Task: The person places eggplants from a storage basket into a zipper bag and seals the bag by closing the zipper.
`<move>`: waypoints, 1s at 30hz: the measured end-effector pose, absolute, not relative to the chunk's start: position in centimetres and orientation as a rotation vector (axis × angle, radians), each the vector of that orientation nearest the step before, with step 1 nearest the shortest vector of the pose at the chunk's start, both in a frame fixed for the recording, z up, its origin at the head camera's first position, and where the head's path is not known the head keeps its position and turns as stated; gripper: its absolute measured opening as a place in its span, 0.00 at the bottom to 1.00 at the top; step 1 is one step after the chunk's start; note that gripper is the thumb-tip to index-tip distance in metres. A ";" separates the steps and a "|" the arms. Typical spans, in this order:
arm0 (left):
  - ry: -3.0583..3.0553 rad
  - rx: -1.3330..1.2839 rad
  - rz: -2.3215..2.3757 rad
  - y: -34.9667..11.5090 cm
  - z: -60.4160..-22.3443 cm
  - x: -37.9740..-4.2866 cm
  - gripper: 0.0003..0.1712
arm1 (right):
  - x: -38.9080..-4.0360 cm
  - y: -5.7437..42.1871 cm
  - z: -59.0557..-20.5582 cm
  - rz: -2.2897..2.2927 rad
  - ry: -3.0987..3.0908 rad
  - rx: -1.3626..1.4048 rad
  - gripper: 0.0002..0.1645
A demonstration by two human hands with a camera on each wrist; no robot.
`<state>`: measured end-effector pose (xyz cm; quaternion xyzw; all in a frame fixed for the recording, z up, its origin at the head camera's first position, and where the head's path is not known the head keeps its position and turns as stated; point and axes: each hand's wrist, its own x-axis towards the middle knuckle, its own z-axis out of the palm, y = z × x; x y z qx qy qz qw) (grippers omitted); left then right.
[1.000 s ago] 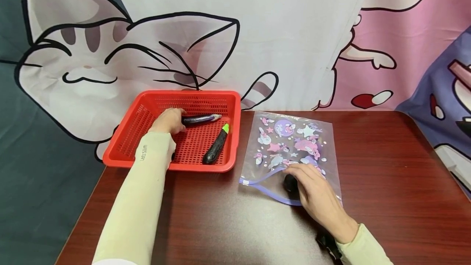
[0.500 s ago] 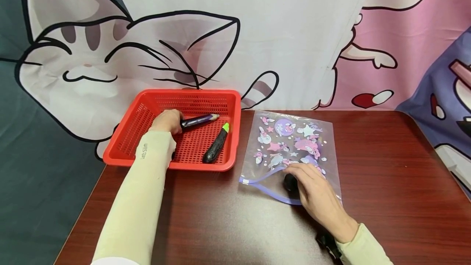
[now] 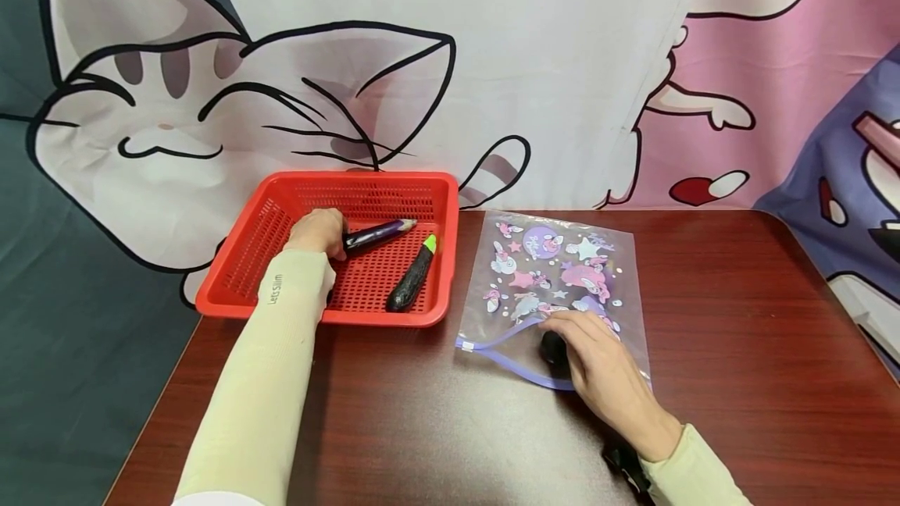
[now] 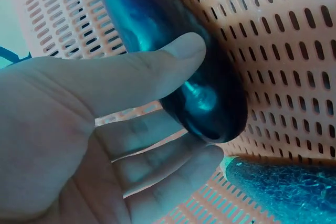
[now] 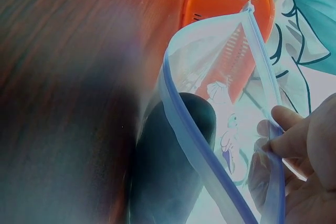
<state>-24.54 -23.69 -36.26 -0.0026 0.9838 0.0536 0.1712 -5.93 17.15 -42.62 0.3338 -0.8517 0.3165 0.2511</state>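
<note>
In the head view, my left hand (image 3: 318, 233) reaches into a red plastic basket (image 3: 235, 287) and grips the blunt end of a glossy purple eggplant (image 3: 376, 235). The left wrist view shows the thumb laid over the eggplant (image 4: 199, 93) and the fingers under it. To the right, my right hand (image 3: 608, 377) pinches the upper edge of a clear printed zip bag (image 3: 502, 311), holding its mouth apart. Inside the bag mouth lies a smooth dark elongated thing (image 5: 173, 166), partly covered by the hand in the head view.
A dark zucchini (image 3: 410, 283) with a bright green tip lies in the basket's right part. Another dark rough-skinned vegetable (image 4: 283, 192) shows in the left wrist view. The brown table (image 3: 759, 334) ends at a cartoon-printed cloth (image 3: 562, 76) behind.
The eggplant in the basket has turned slightly, its blunt end coming nearer, as my left hand closed around it. My right hand and the bag have stayed in place.
</note>
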 end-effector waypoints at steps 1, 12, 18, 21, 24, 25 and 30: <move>2.794 -0.003 0.154 -23.7 -36.2 -24.5 0.19 | -5.9 17.1 -42.6 0.861 -2.318 0.909 0.24; 2.773 0.110 0.149 -23.8 -35.3 -24.3 0.26 | -5.9 17.2 -42.6 0.865 -2.351 0.892 0.22; 2.794 0.126 0.153 -23.8 -34.3 -24.0 0.24 | -5.9 17.1 -42.7 0.869 -2.355 0.886 0.23; 2.806 0.130 0.165 -23.6 -33.6 -23.7 0.25 | -5.9 17.1 -42.7 0.868 -2.343 0.892 0.24; 2.814 0.130 0.195 -23.4 -33.0 -23.3 0.25 | -5.9 17.2 -42.6 0.865 -2.333 0.899 0.23; 2.816 0.136 0.205 -23.4 -32.9 -23.2 0.26 | -5.9 17.2 -42.6 0.865 -2.330 0.900 0.23; 2.849 0.143 0.254 -23.2 -32.2 -22.2 0.25 | -5.9 17.2 -42.5 0.862 -2.328 0.903 0.22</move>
